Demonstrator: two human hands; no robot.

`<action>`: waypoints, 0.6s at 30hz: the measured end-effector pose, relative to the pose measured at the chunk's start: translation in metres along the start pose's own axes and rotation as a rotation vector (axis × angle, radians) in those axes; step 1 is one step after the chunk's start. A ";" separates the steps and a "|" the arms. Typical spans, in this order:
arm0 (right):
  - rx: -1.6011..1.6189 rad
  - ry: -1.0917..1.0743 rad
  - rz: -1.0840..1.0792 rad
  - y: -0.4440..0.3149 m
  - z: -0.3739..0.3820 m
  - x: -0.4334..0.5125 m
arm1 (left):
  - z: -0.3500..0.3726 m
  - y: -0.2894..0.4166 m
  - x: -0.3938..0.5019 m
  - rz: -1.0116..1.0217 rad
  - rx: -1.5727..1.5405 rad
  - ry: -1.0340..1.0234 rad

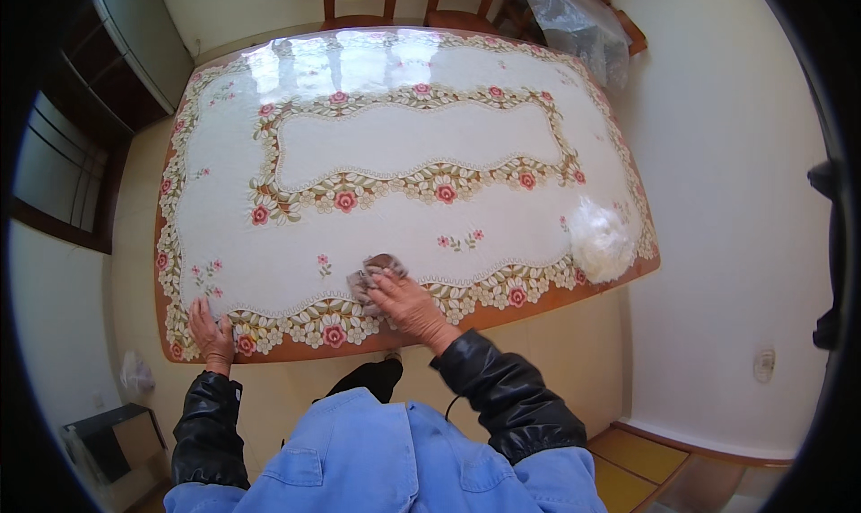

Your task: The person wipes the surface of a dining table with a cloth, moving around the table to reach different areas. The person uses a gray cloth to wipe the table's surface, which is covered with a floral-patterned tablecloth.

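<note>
A wooden table spreads before me under a white tablecloth (417, 140) embroidered with pink flowers and green leaves. Its glossy surface mirrors window light at the far side, as a clear cover would. My right hand (407, 304) presses a crumpled brown-grey cloth (363, 285) onto the tabletop close to the near edge. To the left, my left hand (212, 331) rests on the table's near-left corner, fingers apart and holding nothing. A fluffy white bundle (601, 240), perhaps thin plastic or fibre, lies at the right end of the table.
Two wooden chairs (361, 5) stand beyond the far edge. Clear plastic sheeting (582, 25) drapes over something at the far right corner. A white wall (713, 177) runs along the right. On the floor at left are a white plastic bag (136, 373) and a dark box-like object (118, 439).
</note>
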State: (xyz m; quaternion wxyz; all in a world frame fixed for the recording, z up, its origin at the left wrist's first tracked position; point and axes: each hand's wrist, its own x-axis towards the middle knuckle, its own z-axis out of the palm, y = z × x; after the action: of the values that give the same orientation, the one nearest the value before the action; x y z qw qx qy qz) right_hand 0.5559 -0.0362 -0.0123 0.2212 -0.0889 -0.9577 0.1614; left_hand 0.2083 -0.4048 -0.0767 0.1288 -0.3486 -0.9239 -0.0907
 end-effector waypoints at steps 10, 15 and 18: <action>-0.293 0.091 0.807 0.228 -0.036 0.039 | -0.007 0.006 -0.002 -0.017 0.015 -0.029; -0.239 0.045 0.056 0.069 0.036 0.103 | -0.015 0.011 0.000 -0.050 -0.023 -0.074; 0.091 -0.041 -0.046 0.037 0.044 0.090 | -0.019 0.014 0.004 -0.056 -0.032 -0.083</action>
State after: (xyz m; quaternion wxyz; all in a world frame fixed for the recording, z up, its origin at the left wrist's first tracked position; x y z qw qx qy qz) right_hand 0.4598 0.0084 -0.0270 0.2091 -0.0533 -0.9554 0.2015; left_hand 0.2178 -0.3966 -0.0565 0.0823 -0.3279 -0.9363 -0.0948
